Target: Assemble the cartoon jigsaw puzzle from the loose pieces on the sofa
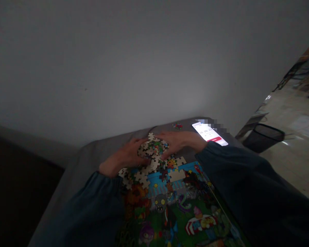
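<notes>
Cartoon-printed panel (180, 214) is lying nearest, loose puzzle pieces (155, 164) sitting heaped at its far end. Left hand (128, 155) and right hand (180, 141) are curving around the heap, fingers spread, apparently gathering it; lifting next would be needing closer palms.

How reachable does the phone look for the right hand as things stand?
Probably yes: the phone lies just beyond the right cuff, its screen uncovered. However, the right hand is curled around puzzle pieces and would likely have to let go and draw back.
</notes>
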The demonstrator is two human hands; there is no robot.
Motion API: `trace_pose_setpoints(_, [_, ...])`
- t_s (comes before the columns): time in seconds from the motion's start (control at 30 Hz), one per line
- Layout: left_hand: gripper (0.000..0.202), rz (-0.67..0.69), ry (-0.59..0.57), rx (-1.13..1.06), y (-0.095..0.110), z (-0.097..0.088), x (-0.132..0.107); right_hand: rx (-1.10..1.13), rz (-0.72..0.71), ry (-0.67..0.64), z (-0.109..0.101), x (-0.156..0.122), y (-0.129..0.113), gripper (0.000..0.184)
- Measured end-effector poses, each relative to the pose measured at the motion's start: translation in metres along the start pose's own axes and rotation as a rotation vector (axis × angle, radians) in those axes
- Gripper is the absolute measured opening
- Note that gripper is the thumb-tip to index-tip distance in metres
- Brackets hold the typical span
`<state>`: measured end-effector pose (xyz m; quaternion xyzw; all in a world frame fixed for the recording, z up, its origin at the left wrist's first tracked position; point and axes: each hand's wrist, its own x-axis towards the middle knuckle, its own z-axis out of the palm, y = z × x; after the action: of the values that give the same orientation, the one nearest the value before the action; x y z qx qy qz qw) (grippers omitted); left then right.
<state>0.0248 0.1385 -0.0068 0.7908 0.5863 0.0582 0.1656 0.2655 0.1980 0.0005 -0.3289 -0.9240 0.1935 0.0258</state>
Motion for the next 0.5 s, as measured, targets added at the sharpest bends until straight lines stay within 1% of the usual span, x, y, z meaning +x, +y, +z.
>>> trace_pose_setpoints(0.07, [0.093,-0.001,-0.024,0.004,0.002,0.007,0.002,-0.028,0.036,-0.038,0.008,0.003,-0.004,0.089])
trace_pose_setpoints(0.1, [0.092,0.004,-0.028,0.000,0.003,0.010,0.004,-0.028,0.034,-0.049,0.010,0.005,-0.007,0.084])
trace_pose_setpoints(0.2, [0.076,0.049,-0.024,-0.045,0.004,0.015,0.010,0.010,-0.045,0.014,0.015,0.013,-0.009,0.061])
trace_pose_setpoints(0.27, [0.070,0.086,-0.002,-0.078,0.004,0.017,0.014,0.038,-0.092,0.054,0.015,0.017,-0.008,0.052])
trace_pose_setpoints(0.37, [0.063,0.111,0.052,-0.108,0.003,0.014,0.016,0.064,-0.125,0.094,0.013,0.020,-0.004,0.047])
trace_pose_setpoints(0.5, [0.048,0.082,0.141,-0.131,0.005,0.000,0.013,0.086,-0.167,0.158,0.005,0.019,-0.003,0.051])
